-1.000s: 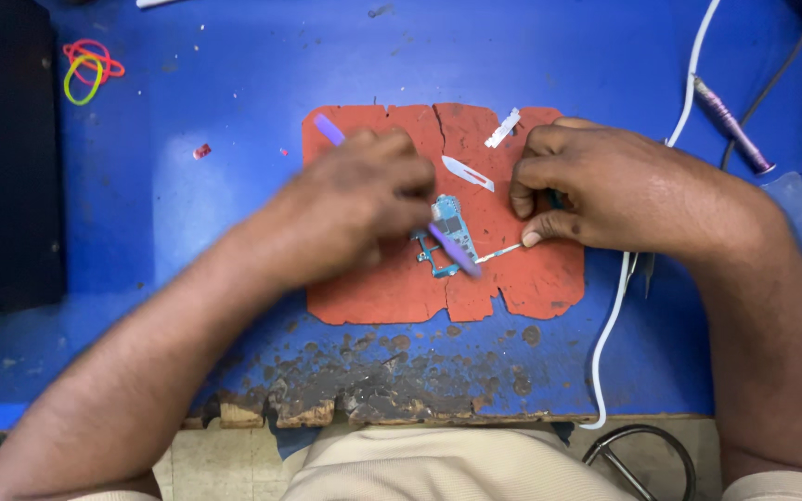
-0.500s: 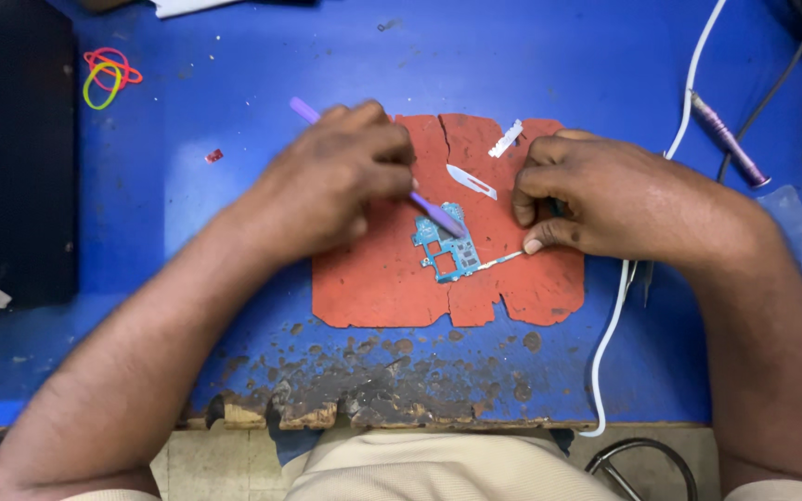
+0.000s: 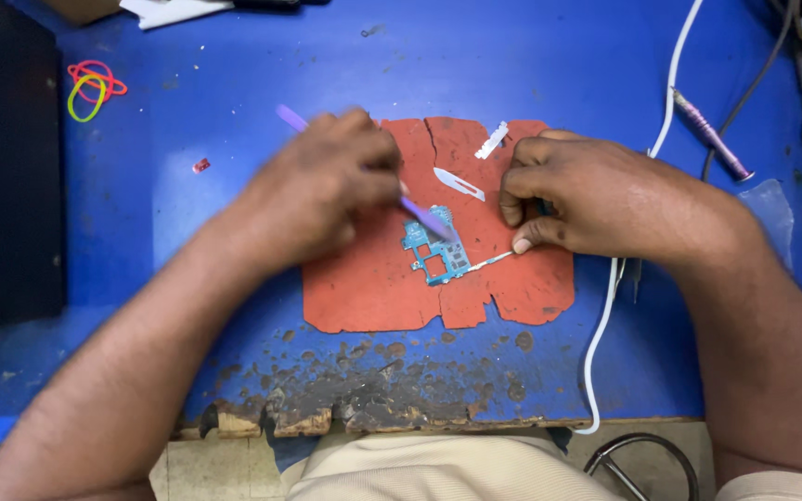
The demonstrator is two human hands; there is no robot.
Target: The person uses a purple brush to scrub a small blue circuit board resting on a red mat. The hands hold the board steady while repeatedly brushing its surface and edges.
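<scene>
1. Grip, left hand [image 3: 322, 190]: our fingers are closed around a slim purple tool [image 3: 420, 212]. Its handle end shows beyond the knuckles, and its working end rests on the upper edge of the small blue circuit board [image 3: 436, 250].
2. Grip, right hand [image 3: 596, 199]: thumb and forefinger are pinched shut on fine metal tweezers [image 3: 494, 263], whose tip meets the board's right edge. We cannot tell whether the tips clamp the board or only press against it.
3. Location of the board: it lies flat near the middle of the cracked red mat [image 3: 373, 278], between our two hands.
4. Risk, slipping tool: if we press at a steep angle, the tip could skid across the board and scrape off small components.
5. Risk, loose board: only the tweezers steady it. A sideways push from the tool could pivot or flick the board off the mat.
6. Risk, blade: a bare scalpel blade [image 3: 459, 183] lies on the mat just above the board, between our hands. A sudden jerk could carry a finger onto it.
7. Risk, cable: a white cable [image 3: 605, 334] runs under our right wrist, right of the board. Snagging it could jolt the tweezers.
8. Risk, stray parts: a white strip [image 3: 491, 140] above the board could be knocked off the mat.
</scene>
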